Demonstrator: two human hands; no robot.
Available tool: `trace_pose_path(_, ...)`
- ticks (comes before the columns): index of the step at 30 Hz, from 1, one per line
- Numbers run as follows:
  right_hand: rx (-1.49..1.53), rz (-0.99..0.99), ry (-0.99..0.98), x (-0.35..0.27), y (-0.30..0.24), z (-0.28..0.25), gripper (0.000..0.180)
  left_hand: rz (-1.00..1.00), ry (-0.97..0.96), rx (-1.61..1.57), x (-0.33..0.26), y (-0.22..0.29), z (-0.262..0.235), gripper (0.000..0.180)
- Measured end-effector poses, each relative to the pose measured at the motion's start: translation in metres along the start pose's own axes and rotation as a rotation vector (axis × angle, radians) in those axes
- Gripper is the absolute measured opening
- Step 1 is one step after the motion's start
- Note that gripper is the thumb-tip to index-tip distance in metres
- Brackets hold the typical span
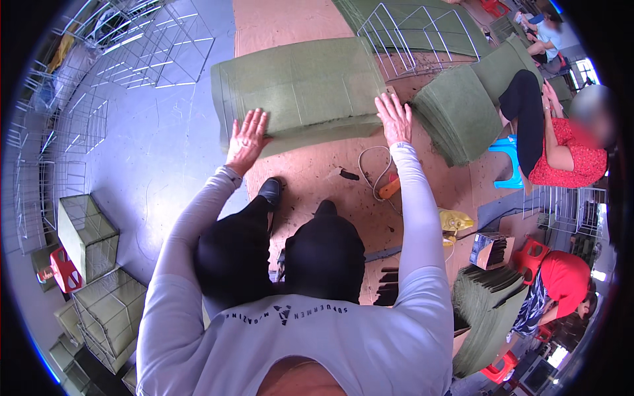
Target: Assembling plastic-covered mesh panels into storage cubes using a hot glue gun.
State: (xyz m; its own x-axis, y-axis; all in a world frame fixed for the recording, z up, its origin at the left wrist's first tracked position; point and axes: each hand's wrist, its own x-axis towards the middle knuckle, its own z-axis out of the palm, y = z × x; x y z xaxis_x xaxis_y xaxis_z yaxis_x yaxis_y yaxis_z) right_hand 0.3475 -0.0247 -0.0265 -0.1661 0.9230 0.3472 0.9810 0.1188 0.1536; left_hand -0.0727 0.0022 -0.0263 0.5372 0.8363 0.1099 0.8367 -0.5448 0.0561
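Note:
A broad green fabric-like panel (297, 79) lies before me on brown board, with faint straight lines showing through it. Along its near edge runs a narrow folded-looking strip. My left hand (247, 140) rests at the left end of that edge, fingers spread. At the right end, my right hand (394, 119) lies flat with its fingers stretched out. Neither hand grips anything. Close to my right hand is a stack of green sheets (459, 115). An orange-handled tool (389, 189) with a white cord lies on the board nearer my right forearm.
Wire frames (419, 39) stand beyond the panel, and more (158, 53) lie at the far left. Green-covered boxes (86, 237) are at the left. A person in red (568, 155) sits at the right near a blue stool (507, 165); another person (564, 284) bends further back.

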Motion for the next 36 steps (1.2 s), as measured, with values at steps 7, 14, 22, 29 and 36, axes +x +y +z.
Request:
trace_pose_path(7, 0.406, 0.86, 0.029, -0.106, -0.019, 0.038, 0.05, 0.016, 0.04, -0.009, -0.025, -0.026, -0.008, 0.061)
trace_pose_path(14, 0.508, 1.443, -0.23, -0.26, -0.067, 0.104, 0.043, -0.004, 0.159, -0.249, -0.042, -0.049, -0.025, 0.053)
trace_pose_path(22, 0.761, 1.821, -0.271, -0.343, 0.047, 0.174, 0.042, 0.016, 0.181, -0.416, -0.027, -0.026, -0.012, 0.045)
trace_pose_path(29, 1.677, 1.799, -0.071, -0.28, 0.02, 0.118, 0.023, 0.053, 0.067, -0.427, -0.03, -0.063, -0.052, 0.027)
trace_pose_path(36, 2.041, 1.188, 0.562, -0.226, -0.079, -0.041, 0.042, 0.035, -0.233, -0.43, 0.004, -0.085, -0.068, 0.02)
